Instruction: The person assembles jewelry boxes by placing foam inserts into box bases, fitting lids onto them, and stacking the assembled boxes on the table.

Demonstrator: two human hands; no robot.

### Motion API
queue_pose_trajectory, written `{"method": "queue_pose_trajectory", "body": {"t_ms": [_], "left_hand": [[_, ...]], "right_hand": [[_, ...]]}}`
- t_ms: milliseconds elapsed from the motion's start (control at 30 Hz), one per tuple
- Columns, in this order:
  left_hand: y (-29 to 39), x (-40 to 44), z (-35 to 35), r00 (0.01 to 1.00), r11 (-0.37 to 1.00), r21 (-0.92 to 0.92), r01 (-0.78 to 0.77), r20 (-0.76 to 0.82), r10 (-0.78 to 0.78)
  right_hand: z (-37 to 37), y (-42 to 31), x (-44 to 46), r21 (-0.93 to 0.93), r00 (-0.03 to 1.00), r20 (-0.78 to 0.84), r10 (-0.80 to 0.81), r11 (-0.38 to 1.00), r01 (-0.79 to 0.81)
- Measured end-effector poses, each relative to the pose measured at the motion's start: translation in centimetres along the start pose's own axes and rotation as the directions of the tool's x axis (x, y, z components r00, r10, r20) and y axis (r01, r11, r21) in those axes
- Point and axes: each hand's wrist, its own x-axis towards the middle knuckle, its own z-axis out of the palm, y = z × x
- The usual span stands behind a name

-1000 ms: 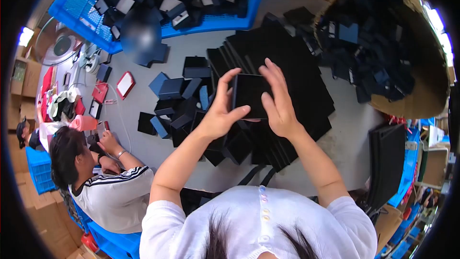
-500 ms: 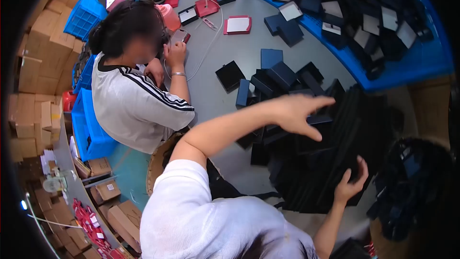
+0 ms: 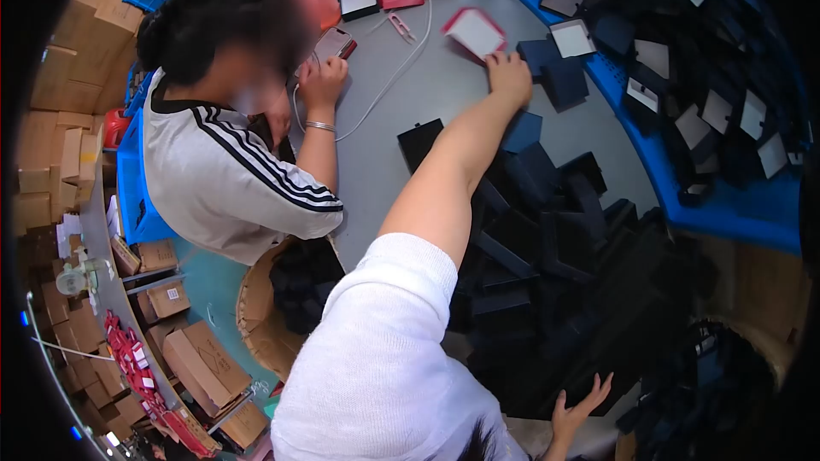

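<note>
One box (image 3: 476, 32) (red-rimmed) slants down rightward.

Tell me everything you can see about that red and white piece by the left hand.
The red and white piece is roughly rectangular, pale-faced with a red border, perhaps stiff card. It's blurred, so I can't tell whether it lies flat. It's at the grey table, between a white cable and dark blue boxes; the left hand touches its lower edge.
</note>
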Motion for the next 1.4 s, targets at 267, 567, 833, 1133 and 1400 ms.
{"method": "queue_pose_trajectory", "body": {"t_ms": [267,567,833,1133,1400], "left_hand": [[-3.2,1.2,-0.8,0.604,0.992,-0.128,-0.016,-0.792,-0.092],[-9.4,0.1,-2.6,0.836,0.892,-0.430,0.138,-0.432,-0.338],[-13.0,-1.7,0.1,0.960,0.894,-0.421,0.154,-0.150,-0.236],[-9.7,-1.8,0.0,0.962,0.873,-0.404,0.274,0.094,-0.258],[3.2,-4.6,-4.6,0.830,0.861,-0.206,-0.465,-0.441,0.343]], "right_hand": [[-2.3,-0.3,2.3,-0.115,0.995,0.070,-0.074,0.990,0.082],[-3.2,-1.2,1.3,-0.051,0.989,0.144,0.032,0.998,-0.024],[-5.0,-4.4,-0.5,0.052,0.998,-0.061,0.024,0.998,-0.021],[-6.2,-6.5,-4.4,0.045,0.972,-0.230,-0.037,0.998,0.049],[-5.9,-7.2,-5.5,0.087,0.965,-0.257,0.054,0.996,-0.033]]}}
